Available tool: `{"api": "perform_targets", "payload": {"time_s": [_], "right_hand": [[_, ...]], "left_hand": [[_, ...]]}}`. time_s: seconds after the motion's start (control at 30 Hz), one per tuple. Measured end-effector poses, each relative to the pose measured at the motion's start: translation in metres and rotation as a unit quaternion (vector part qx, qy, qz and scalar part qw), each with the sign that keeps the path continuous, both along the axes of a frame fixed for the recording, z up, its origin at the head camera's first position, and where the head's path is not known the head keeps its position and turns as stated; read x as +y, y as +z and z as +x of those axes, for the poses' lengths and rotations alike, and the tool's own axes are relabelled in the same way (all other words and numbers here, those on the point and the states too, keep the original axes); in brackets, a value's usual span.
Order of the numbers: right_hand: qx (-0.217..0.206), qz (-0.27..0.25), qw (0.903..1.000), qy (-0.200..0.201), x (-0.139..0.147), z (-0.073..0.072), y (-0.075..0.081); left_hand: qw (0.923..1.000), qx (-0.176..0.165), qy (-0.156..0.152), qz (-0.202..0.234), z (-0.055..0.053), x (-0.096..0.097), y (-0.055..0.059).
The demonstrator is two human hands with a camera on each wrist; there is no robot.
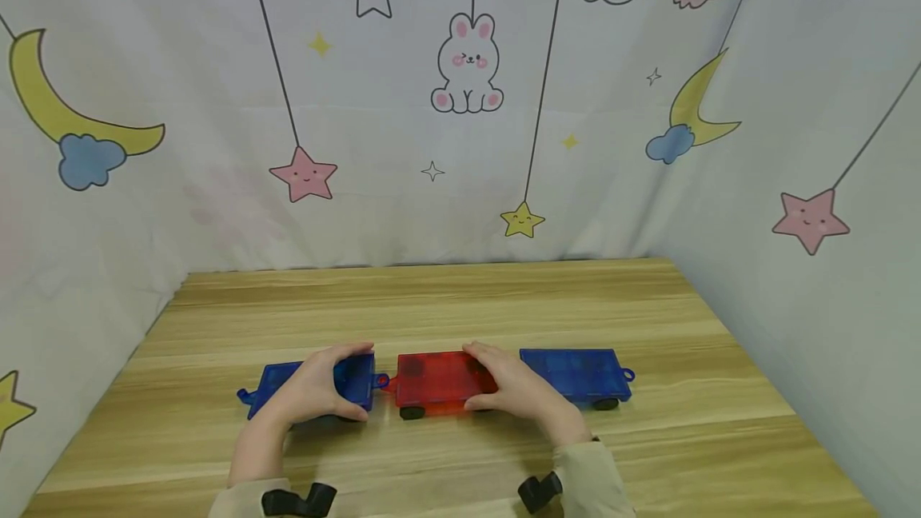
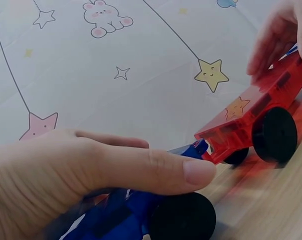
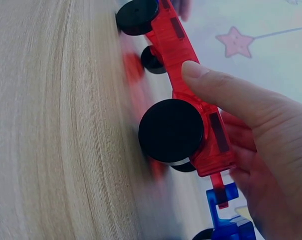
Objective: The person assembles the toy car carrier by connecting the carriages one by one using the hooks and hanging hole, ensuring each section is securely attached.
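Note:
Three see-through toy wagons with black wheels stand in a row on the wooden table. My left hand (image 1: 312, 390) grips the left blue wagon (image 1: 355, 380), thumb along the near side and fingers over the far side. The middle, red wagon (image 1: 439, 380) is held by my right hand (image 1: 518, 390) across its right end, with the thumb (image 3: 216, 87) on its near side. Between the left blue and red wagons, a blue ring (image 1: 380, 380) meets the red coupling. In the right wrist view, the red wagon's other end meets a blue hook (image 3: 223, 192) of the right blue wagon (image 1: 576, 374).
The wooden table (image 1: 446, 302) runs back to a white cloth (image 1: 403, 222) printed with stars, moons and rabbits. More cloth hangs at both sides. A black strap with a camera mount (image 1: 298, 500) sits on the left wrist, another mount (image 1: 540, 492) on the right.

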State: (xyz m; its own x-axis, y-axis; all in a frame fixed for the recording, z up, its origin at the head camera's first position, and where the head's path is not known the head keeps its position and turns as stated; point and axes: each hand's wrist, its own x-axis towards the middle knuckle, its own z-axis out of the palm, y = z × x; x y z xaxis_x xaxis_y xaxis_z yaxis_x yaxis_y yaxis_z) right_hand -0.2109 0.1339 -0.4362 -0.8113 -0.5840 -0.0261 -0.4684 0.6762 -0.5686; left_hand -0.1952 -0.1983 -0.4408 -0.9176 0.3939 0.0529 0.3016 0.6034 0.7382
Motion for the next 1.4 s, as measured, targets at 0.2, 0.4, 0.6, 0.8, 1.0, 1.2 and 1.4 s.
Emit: {"api": "perform_targets", "payload": {"time_s": [0.2,0.4,0.6,0.8,1.0,1.2,1.4], "right_hand": [[0.001,0.003,1.0,-0.001,-0.0001,-0.0001,0.0002],[0.001,0.006,1.0,-0.001,-0.0002,0.0002,0.0006],[0.001,0.007,1.0,-0.001,-0.0004,0.0003,0.0009],[0.001,0.005,1.0,-0.001,-0.0003,0.0005,0.001],[-0.001,0.004,1.0,-0.001,0.0001,0.0011,0.0013],[0.001,0.006,1.0,0.001,0.0006,0.0008,0.0005],[0.005,0.009,0.9999,0.001,0.0003,0.001,0.0007]], "left_hand": [[1.0,0.003,-0.006,0.002,0.0001,0.0002,-0.0002],[0.9999,0.004,-0.004,-0.008,-0.0006,0.0003,-0.002],[1.0,0.001,-0.005,-0.008,-0.0013,0.0005,-0.0035],[1.0,-0.004,-0.006,-0.004,-0.0007,0.0016,-0.0022],[0.9998,0.004,-0.009,-0.016,-0.001,0.0024,-0.001],[0.9997,0.002,-0.002,-0.025,-0.0009,0.0035,-0.0013],[0.9996,-0.001,0.001,-0.03,-0.0006,0.0036,0.0002]]}}
